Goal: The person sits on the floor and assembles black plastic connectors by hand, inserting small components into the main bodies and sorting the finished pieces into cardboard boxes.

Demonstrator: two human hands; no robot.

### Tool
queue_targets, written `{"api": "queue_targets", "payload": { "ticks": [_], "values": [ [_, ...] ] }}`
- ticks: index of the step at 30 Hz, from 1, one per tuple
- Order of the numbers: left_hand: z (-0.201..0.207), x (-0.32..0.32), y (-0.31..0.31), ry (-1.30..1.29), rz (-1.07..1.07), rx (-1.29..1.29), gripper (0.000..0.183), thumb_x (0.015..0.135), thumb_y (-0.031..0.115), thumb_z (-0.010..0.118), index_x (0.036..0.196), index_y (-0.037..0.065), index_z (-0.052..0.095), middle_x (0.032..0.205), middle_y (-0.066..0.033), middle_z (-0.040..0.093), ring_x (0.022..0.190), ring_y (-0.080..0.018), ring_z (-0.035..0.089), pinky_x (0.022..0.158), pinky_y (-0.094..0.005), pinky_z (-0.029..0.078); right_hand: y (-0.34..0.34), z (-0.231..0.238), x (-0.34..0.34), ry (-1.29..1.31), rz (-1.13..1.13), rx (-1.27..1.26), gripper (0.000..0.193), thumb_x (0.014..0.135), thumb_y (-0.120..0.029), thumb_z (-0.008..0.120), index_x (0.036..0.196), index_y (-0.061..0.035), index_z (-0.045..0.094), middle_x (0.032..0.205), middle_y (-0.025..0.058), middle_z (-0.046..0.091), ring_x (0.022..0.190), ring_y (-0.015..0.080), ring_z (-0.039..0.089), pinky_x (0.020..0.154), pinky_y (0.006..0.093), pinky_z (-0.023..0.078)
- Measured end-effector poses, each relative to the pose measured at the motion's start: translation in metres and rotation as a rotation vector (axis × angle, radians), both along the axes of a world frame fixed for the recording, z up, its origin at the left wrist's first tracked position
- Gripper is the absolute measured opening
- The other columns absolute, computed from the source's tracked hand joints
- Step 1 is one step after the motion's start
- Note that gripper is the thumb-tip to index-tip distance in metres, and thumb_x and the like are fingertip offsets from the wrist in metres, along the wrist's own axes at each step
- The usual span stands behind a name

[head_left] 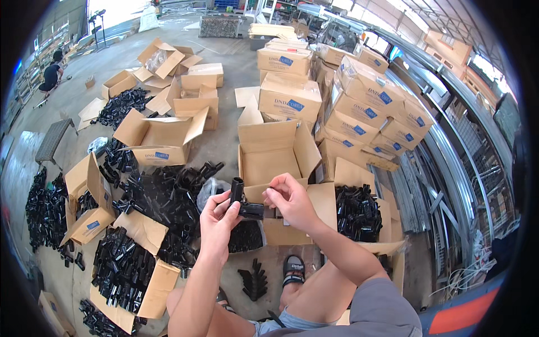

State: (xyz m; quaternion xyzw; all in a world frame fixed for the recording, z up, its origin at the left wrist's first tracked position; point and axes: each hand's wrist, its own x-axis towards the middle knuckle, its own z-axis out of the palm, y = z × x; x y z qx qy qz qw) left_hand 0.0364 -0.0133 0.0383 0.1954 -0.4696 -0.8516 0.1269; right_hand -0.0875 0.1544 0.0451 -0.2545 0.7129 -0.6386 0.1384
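My left hand [216,224] grips a black T-shaped pipe fitting [237,191], one tube pointing up and another reaching right. Just right of it, my right hand [292,203] is raised with thumb and forefinger pinched together. Something small and dark seems to show at those fingertips, too small to name. Behind both hands stands an open cardboard box [266,160], its flaps spread. Below the fitting, a container of small black pieces [245,237] sits partly hidden by my left hand. A clear plastic bag [211,192] lies beside my left fingers.
Loose black fittings [163,199] heap up on the left. Open cartons [151,286] of fittings stand lower left and right [386,219]. Sealed cartons [289,101] are stacked ahead, beside long metal profiles [449,146]. Several fittings [254,281] lie near my feet. A person [51,76] crouches far left.
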Motion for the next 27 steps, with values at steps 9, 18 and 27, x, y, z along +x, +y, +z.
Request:
{"api": "queue_targets", "payload": {
  "ticks": [9, 18, 27],
  "values": [
    [-0.005, 0.003, 0.013, 0.009, -0.051, -0.027, 0.032, 0.099, 0.011, 0.067, 0.129, 0.011, 0.056, 0.121, -0.0037, 0.066, 0.107, -0.011, 0.064, 0.091, -0.0296, 0.055, 0.014, 0.011, 0.017, 0.015, -0.085, -0.07, 0.014, 0.092, -0.003, 0.073, 0.092, -0.0046, 0.059, 0.081, -0.0016, 0.067, 0.072, 0.0023, 0.059, 0.066, 0.0188, 0.047],
    [-0.008, 0.006, 0.024, 0.045, -0.064, -0.027, 0.031, 0.1, 0.007, 0.065, 0.129, 0.009, 0.056, 0.122, -0.0053, 0.067, 0.107, -0.0111, 0.065, 0.093, -0.0293, 0.056, 0.009, -0.001, 0.029, -0.081, -0.062, -0.208, 0.012, 0.092, 0.003, 0.072, 0.102, 0.0022, 0.066, 0.097, 0.0094, 0.074, 0.091, 0.0107, 0.069, 0.085, 0.0242, 0.056],
    [-0.015, -0.001, 0.038, 0.176, 0.005, -0.157, 0.031, 0.097, -0.002, 0.066, 0.127, 0.0, 0.057, 0.12, -0.0069, 0.067, 0.107, -0.0094, 0.063, 0.093, -0.0262, 0.052, 0.006, -0.008, 0.029, -0.173, 0.015, -0.213, 0.015, 0.086, 0.006, 0.076, 0.1, 0.0031, 0.072, 0.096, 0.01, 0.075, 0.088, 0.0121, 0.071, 0.081, 0.0244, 0.058]
  ]
}}
